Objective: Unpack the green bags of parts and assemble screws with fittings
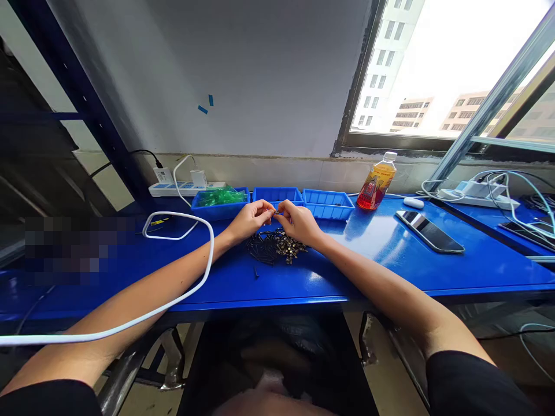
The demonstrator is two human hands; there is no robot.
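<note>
Across our glossy blue metal workbench (390, 271), three blue plastic bins (277, 199) line the far edge and an orange drink bottle (377, 186) stands right, while our left hand (249, 219) and right hand (299, 222) pinch one tiny dark fastener (276, 212) above the near pile of small dark screws (274, 247).

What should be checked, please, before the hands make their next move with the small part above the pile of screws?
1. Small part pinched between left hand and right hand: ok.
2. Part's alignment: cannot tell, too small.
3. Pile of screws just under the hands, on the table: ok.
4. Middle bin behind the hands: ok; contents cannot tell.
5. White cable lies across the left forearm: not ok.
6. Bottle and phone off to the right: ok.
</note>
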